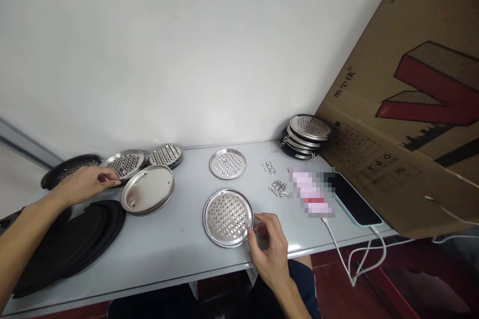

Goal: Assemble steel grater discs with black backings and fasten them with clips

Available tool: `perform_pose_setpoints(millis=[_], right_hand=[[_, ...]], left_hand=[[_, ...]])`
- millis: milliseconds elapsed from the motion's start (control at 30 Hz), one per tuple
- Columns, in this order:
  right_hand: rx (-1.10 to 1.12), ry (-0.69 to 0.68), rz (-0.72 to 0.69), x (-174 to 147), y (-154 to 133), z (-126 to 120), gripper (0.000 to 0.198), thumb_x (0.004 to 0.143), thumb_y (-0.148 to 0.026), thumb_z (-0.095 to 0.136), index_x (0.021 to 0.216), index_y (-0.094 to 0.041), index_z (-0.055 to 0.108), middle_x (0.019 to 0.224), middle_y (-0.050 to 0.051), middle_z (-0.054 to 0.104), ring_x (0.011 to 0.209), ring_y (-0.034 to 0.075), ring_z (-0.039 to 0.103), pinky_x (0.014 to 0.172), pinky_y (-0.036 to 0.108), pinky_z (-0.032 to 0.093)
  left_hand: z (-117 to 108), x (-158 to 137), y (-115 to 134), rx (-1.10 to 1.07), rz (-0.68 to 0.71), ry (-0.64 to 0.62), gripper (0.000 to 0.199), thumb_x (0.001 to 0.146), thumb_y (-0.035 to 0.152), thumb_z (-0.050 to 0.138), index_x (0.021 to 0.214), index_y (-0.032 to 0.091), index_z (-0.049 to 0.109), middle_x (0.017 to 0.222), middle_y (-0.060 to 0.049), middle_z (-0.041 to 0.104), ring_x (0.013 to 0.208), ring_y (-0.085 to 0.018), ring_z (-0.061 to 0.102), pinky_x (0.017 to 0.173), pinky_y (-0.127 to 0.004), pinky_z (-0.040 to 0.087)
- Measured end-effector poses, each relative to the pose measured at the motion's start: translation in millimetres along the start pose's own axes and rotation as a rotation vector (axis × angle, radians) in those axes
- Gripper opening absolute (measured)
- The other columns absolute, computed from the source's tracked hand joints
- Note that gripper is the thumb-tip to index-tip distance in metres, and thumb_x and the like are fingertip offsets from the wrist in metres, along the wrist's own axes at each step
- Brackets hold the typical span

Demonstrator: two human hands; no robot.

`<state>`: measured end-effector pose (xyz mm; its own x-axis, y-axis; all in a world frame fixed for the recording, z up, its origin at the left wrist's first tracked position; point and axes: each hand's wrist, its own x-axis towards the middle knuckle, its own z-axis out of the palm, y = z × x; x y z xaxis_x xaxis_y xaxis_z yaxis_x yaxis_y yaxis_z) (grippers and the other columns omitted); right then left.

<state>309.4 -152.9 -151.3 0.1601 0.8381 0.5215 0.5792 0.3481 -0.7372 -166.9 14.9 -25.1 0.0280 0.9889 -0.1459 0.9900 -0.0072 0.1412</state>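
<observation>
Presumably light and stiff, the near round silver perforated-metal disc (228,217) suits rim handling, the right hand (270,249) half-open against its edge.

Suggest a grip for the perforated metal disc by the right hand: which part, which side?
Probably the outer rim, from the right: the perforated metal disc lies flat on the table, and that smooth band circles the holed centre, giving fingers a cleaner edge. The right hand is at that side, thumb by the rim.

Grated metal discs (228,217) on grey table (179,249)
</observation>
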Motion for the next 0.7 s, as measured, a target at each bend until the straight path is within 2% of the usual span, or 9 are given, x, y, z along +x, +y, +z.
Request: perform_pose_setpoints(millis=[133,200,300,400,467,533,567,700], right_hand=[[0.001,0.0,-0.007,1,-1,-1,0.021,0.095,-0.017,0.056,0.115,-0.022,0.058,0.097,0.006,0.058,0.073,0.018,0.058,0.066,0.033,0.053],[0.0,0.004,-0.009,1,0,0,0.021,0.095,-0.017,0.056,0.115,-0.022,0.057,0.097,0.006,0.057,0.073,0.017,0.058,0.066,0.033,0.052],[0.002,0.0,-0.006,1,0,0,0.02,0.095,-0.018,0.057,0.115,-0.021,0.057,0.097,0.005,0.056,0.073,0.017,0.057,0.068,0.033,0.052],[0.012,0.0,0.003,1,0,0,0.02,0.095,-0.018,0.057,0.115,-0.021,0.058,0.097,0.005,0.056,0.075,0.017,0.057,0.069,0.033,0.052],[0.027,0.013,0.017,1,0,-1,0.019,0.095,-0.02,0.058,0.114,-0.021,0.059,0.097,0.005,0.057,0.075,0.018,0.057,0.069,0.033,0.051],[0.065,0.028,0.055,2,-1,-3,0.018,0.096,-0.023,0.059,0.113,-0.022,0.061,0.098,0.005,0.058,0.075,0.017,0.058,0.068,0.032,0.051],[0.095,0.031,0.089,4,-1,-4,0.017,0.096,-0.025,0.059,0.113,-0.021,0.061,0.1,0.006,0.059,0.076,0.018,0.059,0.068,0.032,0.052],[0.262,-0.059,0.271,12,-2,-14,0.028,0.1,-0.037,0.054,0.122,-0.021,0.062,0.11,0.01,0.066,0.085,0.021,0.064,0.076,0.034,0.054]], left_hand=[[-5,-4,3,-0.001,0.024,0.08,0.033,0.078,0.053,0.063,0.089,0.024,0.076,0.086,0.0,0.077,0.084,-0.021,0.065,0.075,-0.022,0.043],[-14,-10,11,0.062,-0.053,0.201,0.032,0.081,0.049,0.061,0.095,0.025,0.075,0.09,0.0,0.076,0.081,-0.02,0.062,0.076,-0.024,0.043],[-37,-25,36,0.094,-0.182,0.465,0.031,0.083,0.044,0.058,0.1,0.024,0.074,0.089,0.001,0.073,0.073,-0.017,0.055,0.08,-0.028,0.046],[-55,-46,73,-0.193,-0.146,0.78,0.031,0.081,0.045,0.06,0.095,0.019,0.071,0.085,0.001,0.07,0.071,-0.014,0.057,0.078,-0.029,0.048],[-55,-60,100,-0.435,-0.076,0.901,0.034,0.078,0.048,0.066,0.093,0.018,0.07,0.081,0.001,0.068,0.069,-0.013,0.057,0.073,-0.027,0.049],[-41,-72,128,-0.714,0.016,0.869,0.039,0.075,0.052,0.074,0.092,0.018,0.069,0.081,0.0,0.068,0.071,-0.013,0.059,0.073,-0.026,0.05],[-29,-77,143,-0.865,0.042,0.779,0.041,0.072,0.053,0.079,0.091,0.019,0.068,0.079,0.001,0.067,0.07,-0.013,0.059,0.07,-0.024,0.05],[39,-94,202,-1.397,0.01,0.142,0.042,0.071,0.06,0.08,0.088,0.024,0.067,0.087,-0.004,0.072,0.074,-0.019,0.066,0.068,-0.031,0.056]])
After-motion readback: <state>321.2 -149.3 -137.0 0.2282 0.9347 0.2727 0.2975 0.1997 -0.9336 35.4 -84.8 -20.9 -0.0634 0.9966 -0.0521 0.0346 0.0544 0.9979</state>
